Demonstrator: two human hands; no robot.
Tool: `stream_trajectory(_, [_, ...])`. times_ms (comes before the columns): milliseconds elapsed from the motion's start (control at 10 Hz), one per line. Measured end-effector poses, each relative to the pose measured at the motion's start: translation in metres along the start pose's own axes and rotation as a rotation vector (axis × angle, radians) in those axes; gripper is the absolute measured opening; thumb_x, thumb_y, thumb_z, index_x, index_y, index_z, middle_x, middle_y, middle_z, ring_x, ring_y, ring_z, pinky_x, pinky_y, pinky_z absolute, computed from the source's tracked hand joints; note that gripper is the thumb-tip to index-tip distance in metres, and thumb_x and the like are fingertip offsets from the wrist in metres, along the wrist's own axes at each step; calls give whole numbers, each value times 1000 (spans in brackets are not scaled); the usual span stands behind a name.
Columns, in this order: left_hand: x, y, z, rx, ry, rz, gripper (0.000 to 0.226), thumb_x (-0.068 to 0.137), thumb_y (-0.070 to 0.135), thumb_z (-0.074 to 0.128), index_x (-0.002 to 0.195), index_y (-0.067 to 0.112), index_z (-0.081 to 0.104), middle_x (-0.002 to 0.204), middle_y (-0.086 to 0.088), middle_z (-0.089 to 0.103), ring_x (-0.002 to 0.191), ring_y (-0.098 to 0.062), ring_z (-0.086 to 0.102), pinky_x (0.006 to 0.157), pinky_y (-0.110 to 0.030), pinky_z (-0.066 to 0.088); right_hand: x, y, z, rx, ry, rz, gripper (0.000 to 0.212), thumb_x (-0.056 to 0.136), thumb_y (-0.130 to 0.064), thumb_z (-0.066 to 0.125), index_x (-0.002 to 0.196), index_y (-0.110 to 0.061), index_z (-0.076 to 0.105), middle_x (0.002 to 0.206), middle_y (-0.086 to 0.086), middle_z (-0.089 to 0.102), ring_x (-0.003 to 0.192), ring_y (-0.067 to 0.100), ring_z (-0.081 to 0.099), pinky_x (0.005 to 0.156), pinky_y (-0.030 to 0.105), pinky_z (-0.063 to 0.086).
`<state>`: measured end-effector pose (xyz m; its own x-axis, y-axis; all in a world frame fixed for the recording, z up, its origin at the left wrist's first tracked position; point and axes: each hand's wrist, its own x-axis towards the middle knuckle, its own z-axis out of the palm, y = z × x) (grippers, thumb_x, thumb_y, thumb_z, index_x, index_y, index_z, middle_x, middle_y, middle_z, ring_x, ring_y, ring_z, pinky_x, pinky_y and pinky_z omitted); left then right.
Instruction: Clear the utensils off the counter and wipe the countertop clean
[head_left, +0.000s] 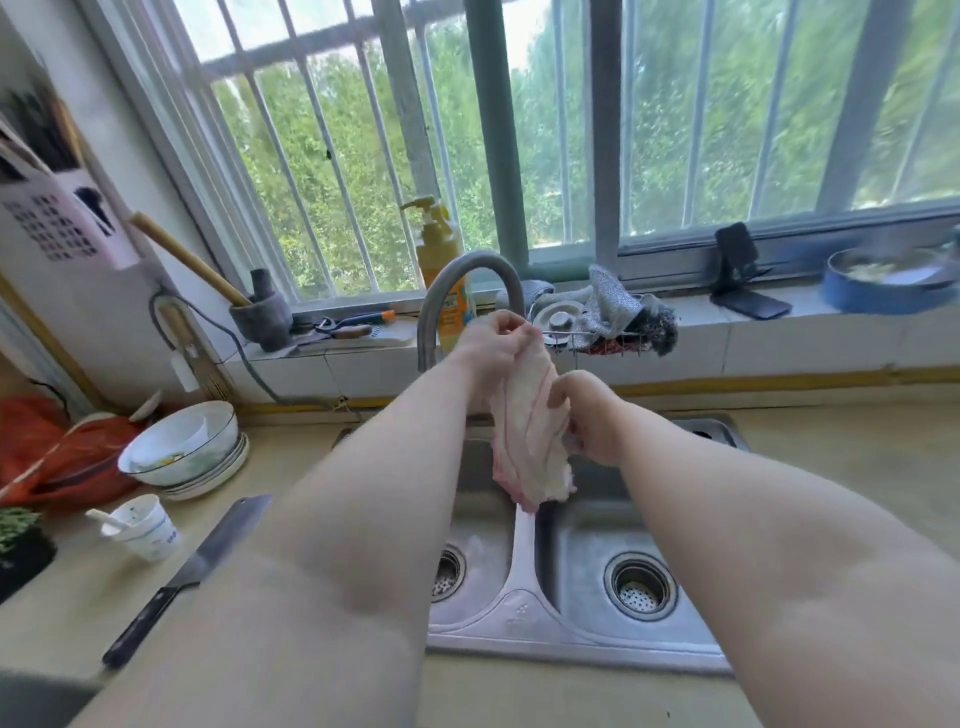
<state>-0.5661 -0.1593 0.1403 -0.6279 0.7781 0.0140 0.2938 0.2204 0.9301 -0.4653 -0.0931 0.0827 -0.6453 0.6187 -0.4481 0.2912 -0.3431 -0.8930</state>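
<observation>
A pale cream cloth with pink edges (530, 441) hangs twisted over the divider of the steel double sink (519, 608). My left hand (493, 345) grips its top end just under the curved tap (457, 280). My right hand (584, 410) grips its right side lower down. On the beige counter (67, 613) at left lie a cleaver with a black handle (197, 566), a paper cup with a spoon in it (143, 525), and a bowl stacked on plates (182, 447).
An orange bag (47, 447) and greens (18, 525) sit at far left. The tiled window ledge carries a stone mortar (262, 317), a yellow soap bottle (441, 260), a wire rack with scourers (608, 317), a phone on a stand (743, 286) and a blue pan (883, 280).
</observation>
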Motion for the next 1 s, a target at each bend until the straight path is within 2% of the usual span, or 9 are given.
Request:
stream_trajectory(100, [6,22,-17,79,33,75,14,94,28,60,82,22,66,96,-6,64,97,-26,61,91,-42,54,0,-21,-2,-150,112,-135,33,77,-24,65,107,-12,66,109,9,67,100,29,63,92,42,51])
stream_trajectory(200, [16,42,-29,4,120,165,13,93,21,62,81,19,66,87,-3,63,89,-22,60,88,-38,55,-5,-52,0,-289,370,-386,22,84,-33,64,103,-23,72,110,0,70,103,24,65,94,38,53])
stream_trajectory(400, [51,71,-68,-226,482,201,15,94,17,62,79,19,64,81,0,66,77,-19,62,72,-31,58,0,-142,26,-307,494,-728,27,93,-25,52,115,-22,67,114,-1,69,103,19,64,73,24,50])
stream_trajectory(500, [67,65,-97,-82,656,74,11,95,16,57,95,14,68,97,-7,70,78,-20,62,59,-22,49,14,-169,46,-344,352,-778,36,93,-18,52,128,-21,59,127,-3,64,107,17,62,94,29,51])
stream_trajectory(600, [70,44,-113,232,563,-148,21,92,11,58,113,8,63,106,-11,66,88,-26,61,71,-29,48,31,-165,58,-402,188,-605,39,91,-11,56,130,-20,57,131,0,59,108,19,60,95,30,52])
stream_trajectory(700, [66,33,-103,159,437,-75,30,90,16,63,120,13,61,110,-5,63,92,-21,58,71,-29,49,39,-150,60,-354,227,-587,30,89,-8,58,116,-19,67,124,1,65,112,20,60,100,33,49])
stream_trajectory(800, [64,40,-84,209,488,101,20,92,19,57,107,18,71,106,-1,71,86,-18,62,68,-27,48,35,-138,52,-232,409,-626,34,87,-3,54,113,-20,68,121,-3,66,111,17,61,98,30,50])
stream_trajectory(900, [66,59,-64,260,526,232,20,95,20,53,105,18,70,98,3,68,85,-16,61,74,-27,49,20,-131,31,-204,522,-608,31,87,-4,54,110,-20,69,113,-4,69,98,16,65,85,28,56])
stream_trajectory(1000, [70,76,-30,108,431,345,17,94,16,56,100,17,71,98,-2,74,90,-17,69,85,-33,56,2,-113,3,-236,608,-586,28,87,-9,53,107,-20,70,108,-3,69,94,16,64,79,27,54])
